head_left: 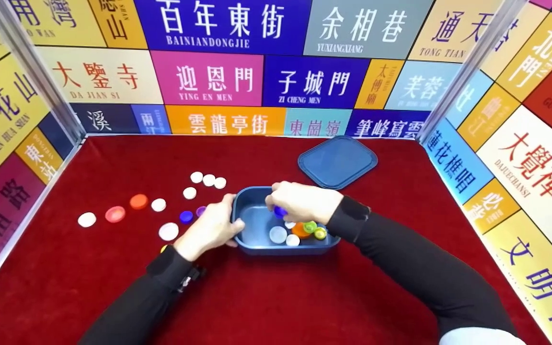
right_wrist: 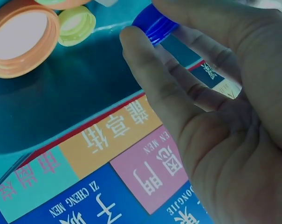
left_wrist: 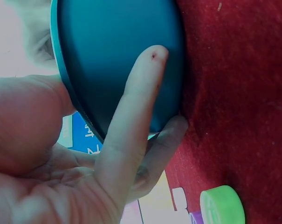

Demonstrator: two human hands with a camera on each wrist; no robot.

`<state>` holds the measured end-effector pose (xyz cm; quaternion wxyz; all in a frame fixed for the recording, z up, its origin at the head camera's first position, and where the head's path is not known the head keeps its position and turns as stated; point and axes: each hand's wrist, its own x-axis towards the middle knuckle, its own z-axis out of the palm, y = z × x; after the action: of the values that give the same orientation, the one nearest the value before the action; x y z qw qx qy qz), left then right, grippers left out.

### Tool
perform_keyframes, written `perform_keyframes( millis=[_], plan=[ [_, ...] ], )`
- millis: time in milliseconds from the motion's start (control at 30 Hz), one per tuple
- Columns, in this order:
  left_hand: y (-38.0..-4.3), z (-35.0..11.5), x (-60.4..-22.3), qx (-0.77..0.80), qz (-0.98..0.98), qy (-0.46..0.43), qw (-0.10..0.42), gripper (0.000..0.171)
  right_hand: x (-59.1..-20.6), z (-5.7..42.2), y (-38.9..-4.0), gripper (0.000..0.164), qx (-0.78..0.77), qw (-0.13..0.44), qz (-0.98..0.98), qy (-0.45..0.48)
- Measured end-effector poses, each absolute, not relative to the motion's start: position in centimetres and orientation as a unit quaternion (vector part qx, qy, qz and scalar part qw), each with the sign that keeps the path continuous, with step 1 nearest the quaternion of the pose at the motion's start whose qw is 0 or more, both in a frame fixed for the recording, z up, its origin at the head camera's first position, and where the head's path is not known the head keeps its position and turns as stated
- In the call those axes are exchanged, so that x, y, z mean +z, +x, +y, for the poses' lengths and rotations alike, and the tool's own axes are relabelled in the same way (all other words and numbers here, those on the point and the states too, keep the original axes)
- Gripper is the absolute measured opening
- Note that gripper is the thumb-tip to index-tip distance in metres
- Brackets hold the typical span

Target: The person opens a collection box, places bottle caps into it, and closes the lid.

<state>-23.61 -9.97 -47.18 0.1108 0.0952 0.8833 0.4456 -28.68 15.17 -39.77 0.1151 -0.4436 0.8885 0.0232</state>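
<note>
Cloth [head_left: 276, 297], deep red, covers the tabletop. The left hand [head_left: 211, 225] grips the left end of a blue plastic container [head_left: 257, 223], thumb at the rim, fingers along the outer wall; if that hold loosens, a bump could shift it. A purple cap [head_left: 201, 211] lies just beside this hand, so a shift of the wrist might knock it away. Inside, an orange cap [head_left: 300, 232] and a yellow cap [head_left: 320, 233] sit among others toward the right. Above the container's floor, the right hand [head_left: 304, 201] pinches a blue bottle cap [head_left: 280, 212] between thumb and index finger; such a small fingertip hold could slip, dropping it askew. Farther off, the blue lid [head_left: 337, 163] lies apart, probably safe from stray elbows.
</note>
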Motion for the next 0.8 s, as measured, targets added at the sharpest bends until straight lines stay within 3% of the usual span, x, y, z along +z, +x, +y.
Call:
perform_keyframes(
  millis=[800],
  plan=[
    [-23.6, -9.9, -47.3, 0.447, 0.882, 0.093, 0.116, 0.070, -40.3, 16.2, -29.5, 0.031, -0.043, 0.112, 0.897, -0.426]
  ],
)
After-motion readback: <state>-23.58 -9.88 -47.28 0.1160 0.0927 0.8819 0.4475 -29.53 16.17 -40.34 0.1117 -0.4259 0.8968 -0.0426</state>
